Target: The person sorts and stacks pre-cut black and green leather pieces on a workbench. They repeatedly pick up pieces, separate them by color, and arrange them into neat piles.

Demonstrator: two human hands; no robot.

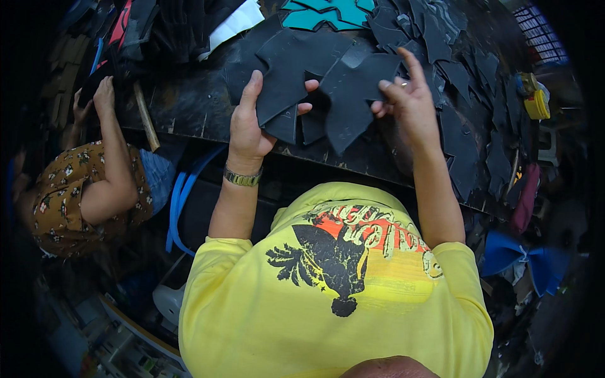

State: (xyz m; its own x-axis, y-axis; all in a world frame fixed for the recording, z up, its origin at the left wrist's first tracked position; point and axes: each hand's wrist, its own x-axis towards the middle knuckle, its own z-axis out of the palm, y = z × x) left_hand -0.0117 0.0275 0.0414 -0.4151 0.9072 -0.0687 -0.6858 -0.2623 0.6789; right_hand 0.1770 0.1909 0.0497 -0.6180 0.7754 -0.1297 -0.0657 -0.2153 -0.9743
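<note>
My left hand [250, 123] is closed around a few flat, black cut sheet pieces [282, 85], thumb on top and fingertips showing at their right edge. Another black sheet piece [353, 94], with a curved outline and pointed lower end, is at my right hand [413, 104]. Bent fingers of that hand meet its right edge, while one finger stretches up along the upper corner; the grip is partly hidden. Both pieces are over the near edge of the dark table [189, 116]. More black pieces lie beneath and behind them.
Teal cut pieces [328, 16] and a white sheet [236, 26] lie at the back. Piles of black pieces [463, 145] cover the right side. At left, a person in a brown floral top [82, 195] works near a wooden stick [146, 116]. A yellow container [535, 104] is far right.
</note>
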